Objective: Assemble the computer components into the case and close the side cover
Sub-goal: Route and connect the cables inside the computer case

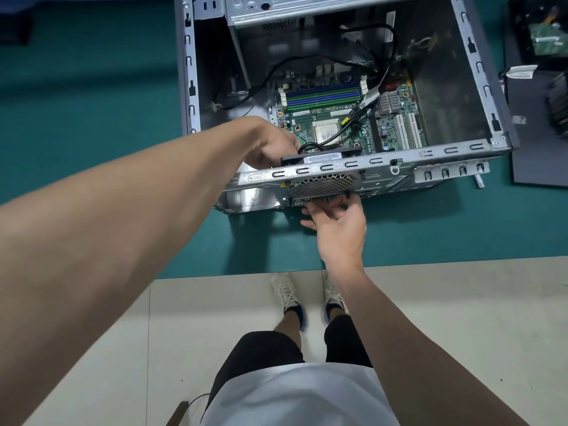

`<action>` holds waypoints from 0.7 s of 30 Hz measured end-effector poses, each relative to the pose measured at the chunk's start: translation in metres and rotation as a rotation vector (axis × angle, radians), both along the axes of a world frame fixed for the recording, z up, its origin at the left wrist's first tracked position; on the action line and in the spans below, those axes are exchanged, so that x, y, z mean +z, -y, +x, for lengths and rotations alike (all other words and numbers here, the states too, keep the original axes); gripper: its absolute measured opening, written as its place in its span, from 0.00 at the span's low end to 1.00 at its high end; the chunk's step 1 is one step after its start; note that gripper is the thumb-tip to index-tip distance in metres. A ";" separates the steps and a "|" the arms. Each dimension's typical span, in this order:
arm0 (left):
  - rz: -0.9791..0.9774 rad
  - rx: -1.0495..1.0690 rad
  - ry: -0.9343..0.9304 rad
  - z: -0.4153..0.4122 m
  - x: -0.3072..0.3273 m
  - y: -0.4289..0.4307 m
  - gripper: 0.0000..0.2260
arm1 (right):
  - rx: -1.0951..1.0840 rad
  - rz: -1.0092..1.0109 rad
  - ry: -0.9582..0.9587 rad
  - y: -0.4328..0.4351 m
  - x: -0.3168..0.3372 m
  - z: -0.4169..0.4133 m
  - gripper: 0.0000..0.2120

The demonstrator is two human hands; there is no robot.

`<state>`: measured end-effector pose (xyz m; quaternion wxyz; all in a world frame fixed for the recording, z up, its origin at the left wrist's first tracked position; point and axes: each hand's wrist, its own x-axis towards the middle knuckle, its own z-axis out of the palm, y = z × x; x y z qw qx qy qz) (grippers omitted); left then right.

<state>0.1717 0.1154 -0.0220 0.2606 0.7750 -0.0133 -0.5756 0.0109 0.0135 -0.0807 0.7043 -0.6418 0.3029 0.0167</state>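
The open case (430,161) lies at 12 o'clock, its motherboard (338,118) showing. At its 6 o'clock wall the left hand (270,146) grips a black fan (319,155) inside. Its fingertips and the fan's lower part are hidden by the rim. Outside, the right hand (338,226) spreads loosely, fingertips touching just under the grille (322,182). A dark panel (538,155) at 3 o'clock is cut off.

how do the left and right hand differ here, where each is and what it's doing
Place: the left hand is inside the case; the right hand is outside it.
Action: the left hand grips the black fan; the right hand's fingertips only touch the rear panel under the grille.
Both work at the same fan spot.
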 end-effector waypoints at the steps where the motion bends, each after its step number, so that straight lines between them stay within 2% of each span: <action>1: -0.001 0.005 0.003 0.000 -0.001 0.000 0.14 | -0.006 0.003 0.001 0.000 0.000 0.000 0.13; 14: -0.011 0.037 0.000 -0.002 0.001 -0.001 0.13 | -0.044 -0.032 -0.012 -0.004 0.000 0.000 0.13; 21: -0.018 0.034 0.003 -0.004 0.003 -0.002 0.11 | -0.202 0.202 -0.055 -0.014 0.001 0.001 0.08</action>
